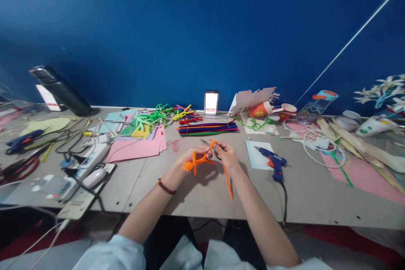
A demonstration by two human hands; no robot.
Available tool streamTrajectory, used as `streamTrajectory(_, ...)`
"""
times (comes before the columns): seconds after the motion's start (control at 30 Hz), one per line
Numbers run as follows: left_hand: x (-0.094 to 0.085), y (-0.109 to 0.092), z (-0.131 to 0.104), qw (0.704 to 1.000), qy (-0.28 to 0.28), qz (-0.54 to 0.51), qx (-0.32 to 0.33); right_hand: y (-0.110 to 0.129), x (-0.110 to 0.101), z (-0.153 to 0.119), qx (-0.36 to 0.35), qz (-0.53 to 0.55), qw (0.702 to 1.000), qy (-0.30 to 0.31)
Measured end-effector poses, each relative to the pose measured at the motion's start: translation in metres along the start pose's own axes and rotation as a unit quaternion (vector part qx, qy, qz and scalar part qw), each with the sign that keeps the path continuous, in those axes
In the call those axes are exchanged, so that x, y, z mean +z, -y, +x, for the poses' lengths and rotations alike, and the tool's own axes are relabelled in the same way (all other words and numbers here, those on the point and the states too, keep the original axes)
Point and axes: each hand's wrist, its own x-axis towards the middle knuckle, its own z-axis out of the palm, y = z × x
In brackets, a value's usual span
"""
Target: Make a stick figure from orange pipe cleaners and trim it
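Above the middle of the table, my two hands meet over an orange pipe cleaner figure with a coiled round end and short limbs. My left hand is closed around it. Thumb and fingers of my right hand pinch its upper loop, and a loose orange strand hangs beneath that hand. Slim metal tips, like those of scissors, show between the hands. Which hand bears them I cannot tell, since fingers hide the rest.
Behind my hands lies a bundle of coloured pipe cleaners. A blue glue gun rests on a card to the right, its cord over the front edge. Pink paper, a power strip and a mouse are leftward; a phone stands behind.
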Motion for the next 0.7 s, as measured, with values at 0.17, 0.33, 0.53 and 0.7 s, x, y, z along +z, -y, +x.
streamTrajectory(0.17,-0.003,0.004,0.003,1.0,0.01,-0.017,-0.021,0.004,0.002,-0.002,0.012,0.015,1.0,0.007)
streamTrajectory(0.33,0.007,-0.002,0.001,0.983,-0.126,0.107,0.08,0.006,0.002,-0.001,0.023,0.024,0.998,-0.06)
streamTrajectory(0.53,0.017,-0.006,-0.01,0.809,-0.279,0.385,0.346,0.01,0.003,-0.001,0.019,0.005,0.992,-0.123)
streamTrajectory(0.7,0.018,-0.002,-0.011,0.776,-0.235,0.474,0.344,0.007,0.007,-0.004,0.008,-0.007,0.995,-0.097)
